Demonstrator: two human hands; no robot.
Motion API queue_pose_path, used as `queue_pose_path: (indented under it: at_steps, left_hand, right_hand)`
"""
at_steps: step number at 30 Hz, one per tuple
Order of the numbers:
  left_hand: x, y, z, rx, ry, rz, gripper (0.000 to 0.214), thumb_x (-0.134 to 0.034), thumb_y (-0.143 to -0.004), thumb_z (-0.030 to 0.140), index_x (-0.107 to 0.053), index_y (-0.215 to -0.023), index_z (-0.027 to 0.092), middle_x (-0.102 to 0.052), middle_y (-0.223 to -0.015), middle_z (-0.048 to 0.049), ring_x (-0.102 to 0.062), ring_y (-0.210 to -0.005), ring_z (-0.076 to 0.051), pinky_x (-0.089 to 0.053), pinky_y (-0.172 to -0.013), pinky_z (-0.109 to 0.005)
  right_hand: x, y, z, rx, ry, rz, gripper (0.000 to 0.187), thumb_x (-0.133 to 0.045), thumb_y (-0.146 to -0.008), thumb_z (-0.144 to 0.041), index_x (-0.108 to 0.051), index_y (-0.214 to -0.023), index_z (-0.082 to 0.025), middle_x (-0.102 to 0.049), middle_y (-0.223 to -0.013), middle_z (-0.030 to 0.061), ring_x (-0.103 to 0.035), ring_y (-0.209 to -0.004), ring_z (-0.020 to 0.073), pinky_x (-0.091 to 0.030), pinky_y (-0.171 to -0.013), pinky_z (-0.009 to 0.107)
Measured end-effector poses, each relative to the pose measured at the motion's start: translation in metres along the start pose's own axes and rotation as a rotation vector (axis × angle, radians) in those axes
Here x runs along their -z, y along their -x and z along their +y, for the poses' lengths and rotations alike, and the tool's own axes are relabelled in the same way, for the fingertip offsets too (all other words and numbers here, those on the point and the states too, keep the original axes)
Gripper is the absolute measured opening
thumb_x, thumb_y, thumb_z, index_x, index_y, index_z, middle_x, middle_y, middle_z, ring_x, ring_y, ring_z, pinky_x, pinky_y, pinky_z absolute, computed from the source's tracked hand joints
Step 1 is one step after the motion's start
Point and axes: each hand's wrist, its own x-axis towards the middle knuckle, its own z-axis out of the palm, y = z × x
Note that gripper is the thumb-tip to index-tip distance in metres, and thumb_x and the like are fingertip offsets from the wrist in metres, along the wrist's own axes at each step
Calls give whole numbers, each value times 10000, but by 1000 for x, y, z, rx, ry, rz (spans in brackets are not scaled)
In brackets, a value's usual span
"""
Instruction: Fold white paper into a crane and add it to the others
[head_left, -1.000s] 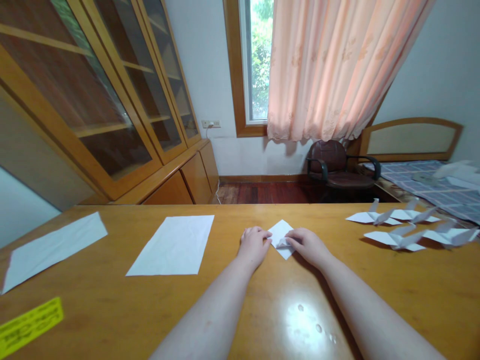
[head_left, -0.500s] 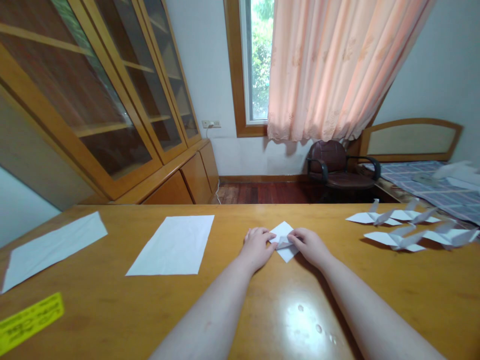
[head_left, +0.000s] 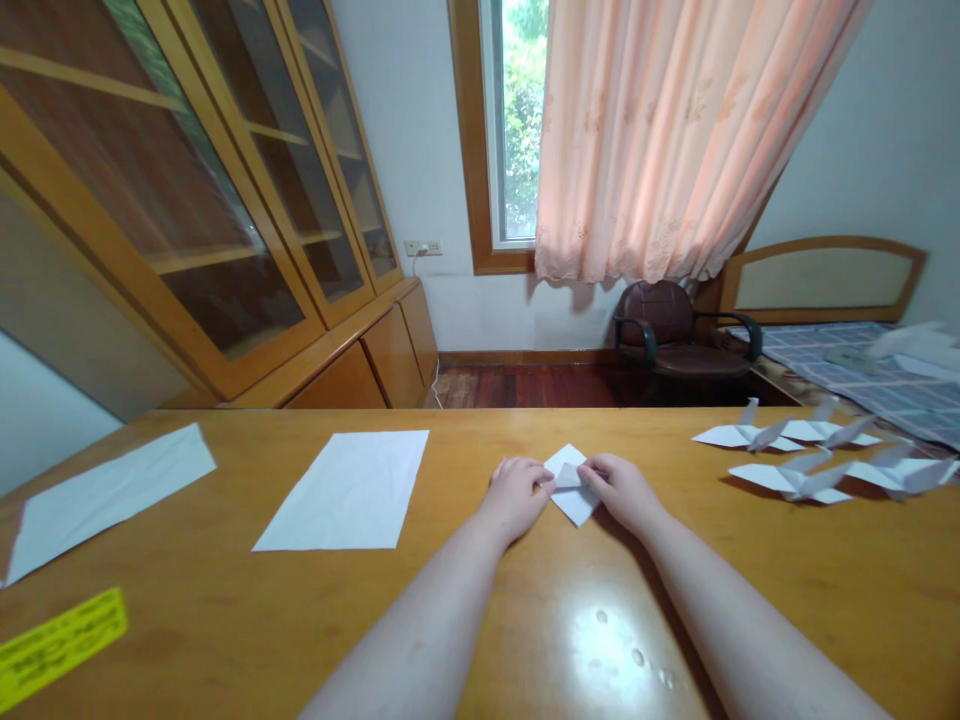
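Pinching opposite sides of the folded paper, probably so it cannot slip, the left hand and right hand steady it on the surface, right of the nearer blank sheet.

Tall glass-door wood cab. to my L, wood-framed window w/ greenery outside, pink curtain on its R; brn armchair below. Pale walls, dark-red wood flr, checked-cover bed far R, glare on the desk.
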Motion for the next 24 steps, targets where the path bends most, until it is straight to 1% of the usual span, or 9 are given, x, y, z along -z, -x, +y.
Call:
queue_pose_path:
  at_steps: [4, 8, 13, 18, 21, 24]
  left_hand:
    - [0, 0, -1, -26, 13, 17, 302, -431, -884, 394, -684, -984, 261, -650, -1073, -26, -527, -1049, -204, -325, -1005, -371]
    - [0, 1, 0, -16, 3, 21, 288, -477, -856, 409, -676, -1002, 260, -646, -1084, -26, -525, -1060, -208, -327, -1011, -368]
    - [-2, -1, -1, 17, -7, 3, 247, -515, -833, 323, -676, -1011, 266, -642, -1113, -21, -520, -1085, -208, -303, -1038, -377]
    - [-4, -3, -4, -2, -2, 14, 230, -495, -845, 308, -685, -968, 270, -653, -1079, -15, -533, -1059, -202, -332, -1003, -365]
    - [-5, -3, -6, -12, 10, 27, 228, -492, -846, 309, -686, -956, 266, -656, -1062, -17, -539, -1041, -199, -331, -995, -364]
    - [-6, -3, -7, -13, 24, 46, 220, -501, -842, 306, -684, -956, 262, -657, -1057, -15, -540, -1033, -197, -330, -995, -362]
  right_hand:
    - [0, 0, 1, -9, -1, 16, 302, -431, -839, -388, -637, -739, -192, -659, -757, 50, -583, -741, 200, -410, -665, 294]
    - [0, 0, 2, -8, 4, 19, 309, -425, -846, -387, -643, -753, -189, -660, -758, 54, -584, -738, 201, -411, -661, 296]
    - [-1, 0, 2, -17, 0, 25, 312, -424, -843, -396, -637, -739, -193, -653, -744, 48, -579, -723, 198, -409, -649, 290]
    - [-1, 0, 1, -9, -19, 20, 289, -450, -827, -393, -636, -728, -195, -652, -738, 44, -576, -721, 198, -409, -653, 292]
    - [0, 1, -1, -5, -36, 9, 287, -456, -825, -390, -647, -757, -187, -660, -757, 51, -583, -729, 203, -418, -664, 301]
    - [0, 1, -2, -6, -49, -11, 289, -466, -825, -391, -662, -839, -179, -676, -820, 69, -599, -771, 218, -436, -697, 320]
